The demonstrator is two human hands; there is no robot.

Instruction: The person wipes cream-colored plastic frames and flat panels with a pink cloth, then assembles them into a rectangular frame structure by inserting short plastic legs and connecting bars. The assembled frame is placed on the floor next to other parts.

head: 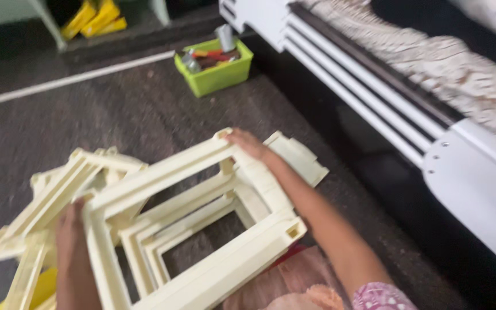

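A stack of cream plastic rectangular frames point(202, 270) lies tilted on the dark floor in front of me. My right hand point(247, 142) grips the far right corner of the top frame. My left hand point(70, 227) holds the frame's near left corner. More cream frames point(58, 189) lie in a loose pile to the left, partly under the held one. A flat cream piece point(299, 158) sticks out beyond my right hand. The picture is blurred.
A green bin point(216, 72) with tools stands farther back on the floor. A white rail structure point(374, 97) with patterned cloth runs along the right. Yellow items point(96, 17) sit under a shelf at the top left. Something yellow point(44, 286) shows beneath the frames.
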